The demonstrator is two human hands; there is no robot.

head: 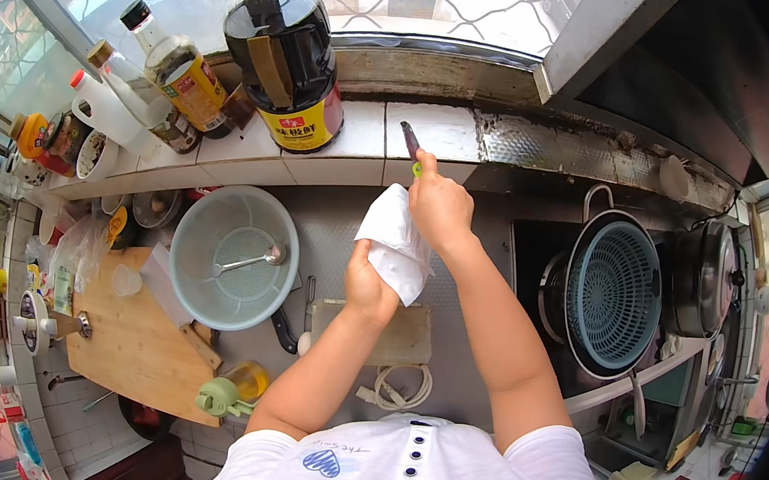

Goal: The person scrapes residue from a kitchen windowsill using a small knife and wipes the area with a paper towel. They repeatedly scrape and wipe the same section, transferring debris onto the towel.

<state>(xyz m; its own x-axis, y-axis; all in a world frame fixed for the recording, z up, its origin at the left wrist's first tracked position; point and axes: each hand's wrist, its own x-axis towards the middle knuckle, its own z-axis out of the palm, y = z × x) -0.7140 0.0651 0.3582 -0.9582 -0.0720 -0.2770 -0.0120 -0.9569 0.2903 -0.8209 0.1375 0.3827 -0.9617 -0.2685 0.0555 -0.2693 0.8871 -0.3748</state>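
My left hand [370, 282] holds a white bag or packet [395, 238] from below, over the metal counter. In my right hand [440, 200] is a small knife with a green handle [417, 169], its dark blade [409, 140] pointing towards the window ledge. The right hand is close against the upper right side of the white packet; whether its fingers also touch the packet cannot be told. Beneath my hands lie a flat rectangular board or block [409, 335] and a coiled white cable [403, 388].
A pale plastic basin [184, 253] holding a metal spoon [246, 263], a cleaver [169, 286] and a wooden cutting board [130, 346] are at left. Sauce bottles [284, 58] line the tiled ledge. At right, a blue-grey colander [616, 295] sits in a pan beside a lidded pot [704, 276].
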